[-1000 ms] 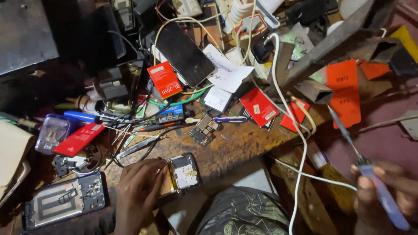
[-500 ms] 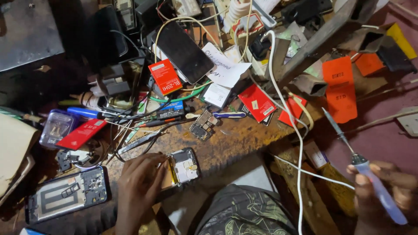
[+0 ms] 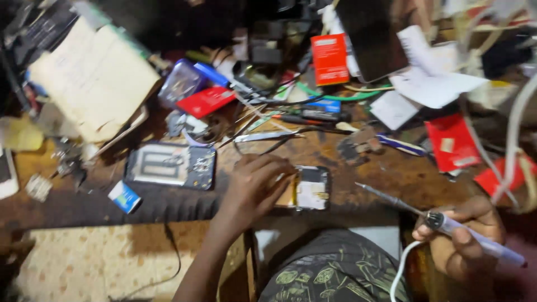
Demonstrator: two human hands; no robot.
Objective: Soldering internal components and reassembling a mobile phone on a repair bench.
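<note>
Left hand (image 3: 254,187) pinches board (image 3: 310,187) at bench (image 3: 391,173) front edge. Right hand (image 3: 467,237) grips iron (image 3: 442,221); tip points left toward board, just apart.

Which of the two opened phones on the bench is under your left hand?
The smaller opened phone at the bench edge; the left hand rests on it. The larger one lies apart, further left.

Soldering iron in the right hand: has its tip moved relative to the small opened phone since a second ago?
Yes. The soldering iron has swung its tip down and left, closer to the opened phone under the left hand; earlier it pointed up toward the orange boxes.
</note>
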